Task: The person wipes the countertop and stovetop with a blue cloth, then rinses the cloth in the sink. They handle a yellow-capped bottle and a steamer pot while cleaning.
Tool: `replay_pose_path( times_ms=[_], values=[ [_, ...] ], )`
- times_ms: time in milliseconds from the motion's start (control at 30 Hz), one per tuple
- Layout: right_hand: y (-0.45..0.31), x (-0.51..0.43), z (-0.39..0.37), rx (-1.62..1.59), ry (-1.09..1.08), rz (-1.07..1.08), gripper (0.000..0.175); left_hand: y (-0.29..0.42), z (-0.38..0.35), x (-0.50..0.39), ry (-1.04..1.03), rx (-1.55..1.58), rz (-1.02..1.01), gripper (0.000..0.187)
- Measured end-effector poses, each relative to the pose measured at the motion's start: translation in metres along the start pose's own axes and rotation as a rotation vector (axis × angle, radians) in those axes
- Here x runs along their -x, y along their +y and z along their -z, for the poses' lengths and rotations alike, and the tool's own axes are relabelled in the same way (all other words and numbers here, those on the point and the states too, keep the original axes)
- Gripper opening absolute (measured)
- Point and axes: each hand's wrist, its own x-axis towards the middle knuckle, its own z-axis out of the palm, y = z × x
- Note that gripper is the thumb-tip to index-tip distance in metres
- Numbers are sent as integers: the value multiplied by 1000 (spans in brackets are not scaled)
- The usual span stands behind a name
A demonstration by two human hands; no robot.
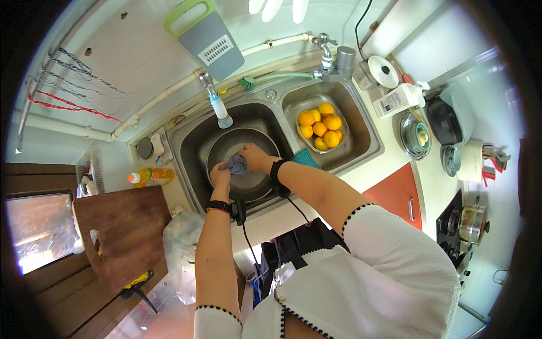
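Both hands are over a dark round pan (254, 186) that lies in the left basin (190, 144) of a steel double sink. My left hand (220, 176) grips the left end of a crumpled grey-blue cloth (237, 164). My right hand (253, 156) holds the same cloth from its upper right side. Above the pan hangs a tap with a white, flexible nozzle (219, 109); no stream of water can be made out. In the right basin a clear bowl (302, 143) holds several oranges (320, 129). A teal cloth (306, 158) hangs over the divider between the basins.
Left of the sink are a bottle of orange liquid (151, 177) and a wooden cutting board (123, 229). A green brush (247, 82) lies behind the basins. To the right stand a white pump bottle (400, 100), glass bowls (415, 135) and a pot (472, 224) on the stove.
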Motion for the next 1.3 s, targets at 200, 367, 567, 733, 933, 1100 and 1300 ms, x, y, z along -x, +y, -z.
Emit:
replay_pose_path(
  times_ms=[200,367,567,733,933,1100,1300],
  values=[
    [-5,7,-25,83,-176,-145,83,-12,10,-14,-132,61,213,50],
    [-2,-17,-57,120,-284,-157,93,-31,14,-23,-203,173,177,53],
    [0,-28,-56,360,-534,-116,81,-25,2,-13,-79,172,202,39],
    [2,-25,-37,466,-582,-22,70,-20,11,-17,-204,185,198,46],
    [13,-25,-37,511,-500,-77,77,-33,4,-14,-33,207,173,37],
    [9,-17,-29,543,-515,-103,85,-42,-1,-14,-32,153,213,38],
    [50,-49,-72,470,-407,6,62,-49,-2,-17,-99,106,201,44]
  ],
)
